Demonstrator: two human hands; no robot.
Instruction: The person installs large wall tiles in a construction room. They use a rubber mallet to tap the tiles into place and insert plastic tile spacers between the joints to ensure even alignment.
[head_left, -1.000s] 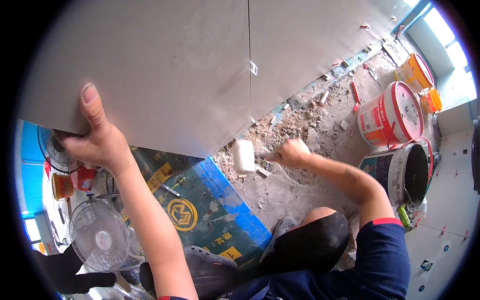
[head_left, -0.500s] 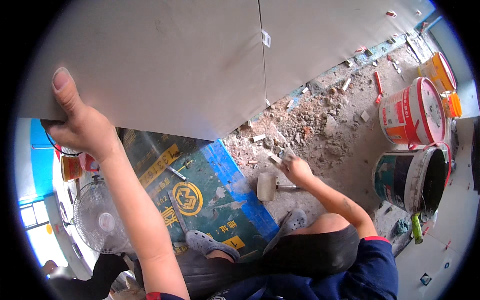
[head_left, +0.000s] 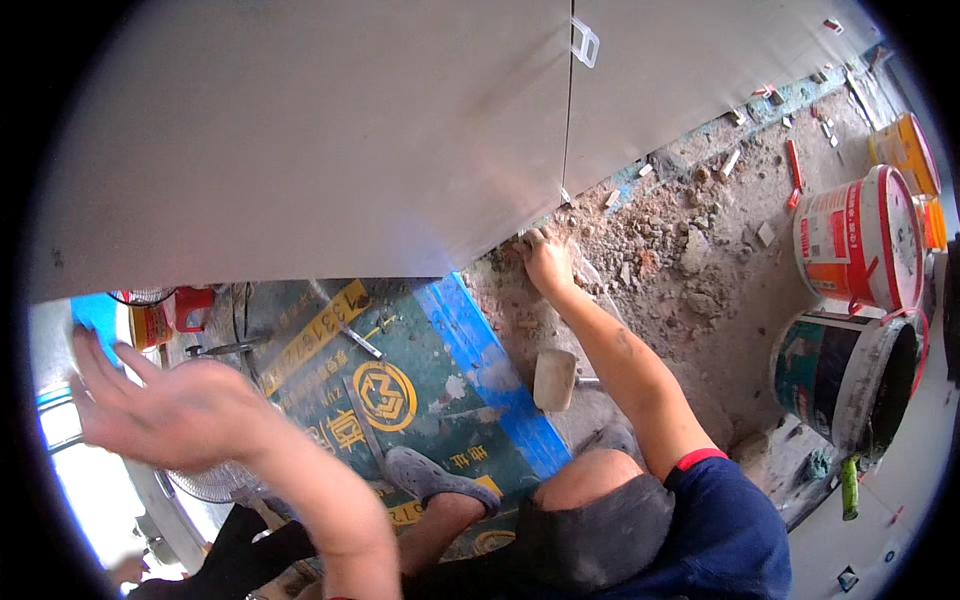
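Grey panel (head_left: 300, 150) | white clip (head_left: 591, 48) at seam (head_left: 569, 120), likely for alignment | left grip (head_left: 185, 412) wide, empty | right grip (head_left: 548, 264) by panel's lower edge, hold indiscernible

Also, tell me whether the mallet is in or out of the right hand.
Out: the mallet lies on the floor, while the right hand is by the lower edge of the grey panel.

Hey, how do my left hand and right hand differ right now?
The left hand is open, fingers spread; the right hand has bent fingers. The left hand shows apart from the grey panel, while the right hand is at its lower edge. The left hand looks blurred, the right hand sharper. Both are bare.
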